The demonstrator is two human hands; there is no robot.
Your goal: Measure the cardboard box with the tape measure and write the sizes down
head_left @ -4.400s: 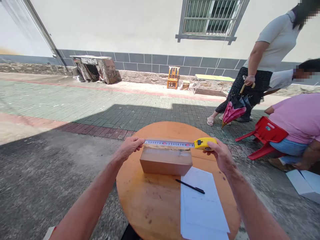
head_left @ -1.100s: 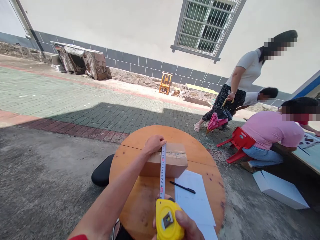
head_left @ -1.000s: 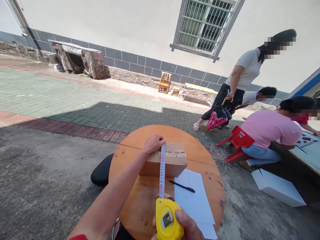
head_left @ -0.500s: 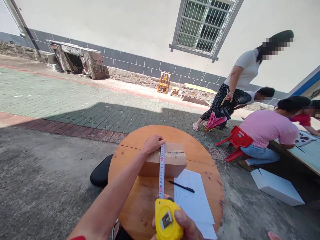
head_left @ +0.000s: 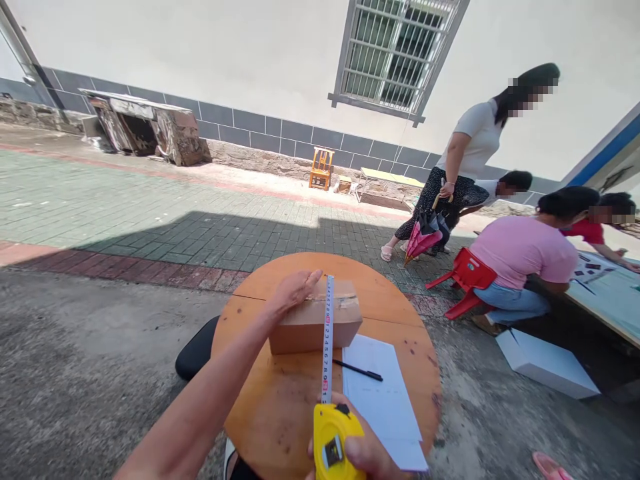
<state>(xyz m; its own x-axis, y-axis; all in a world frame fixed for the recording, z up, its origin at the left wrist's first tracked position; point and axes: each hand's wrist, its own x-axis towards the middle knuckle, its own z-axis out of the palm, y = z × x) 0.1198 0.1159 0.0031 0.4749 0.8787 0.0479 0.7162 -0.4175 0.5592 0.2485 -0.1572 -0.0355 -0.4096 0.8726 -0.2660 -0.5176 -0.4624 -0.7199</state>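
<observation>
My right hand [head_left: 367,450] grips a yellow tape measure [head_left: 336,440] low in the view. Its white metal blade [head_left: 328,347] is drawn out away from me, over the top of a closed cardboard box [head_left: 313,337], and its free end reaches past the box's far edge. On the left part of the box top lies my left hand [head_left: 297,290], fingers stretched out, just left of the blade and not holding it. Right of the box, a black pen [head_left: 360,370] rests on white paper sheets [head_left: 385,407].
Everything sits on a round wooden table [head_left: 275,407]. A black seat [head_left: 197,350] is at its left edge. To the right, a person in pink [head_left: 520,250] sits on a red chair [head_left: 465,280] near a white box [head_left: 545,363]. Another person holds a folded umbrella [head_left: 425,233].
My left hand has let go of the tape's end and moved left, its fingers straightening on the box. The blade now stands free. The whole view has shifted slightly.
</observation>
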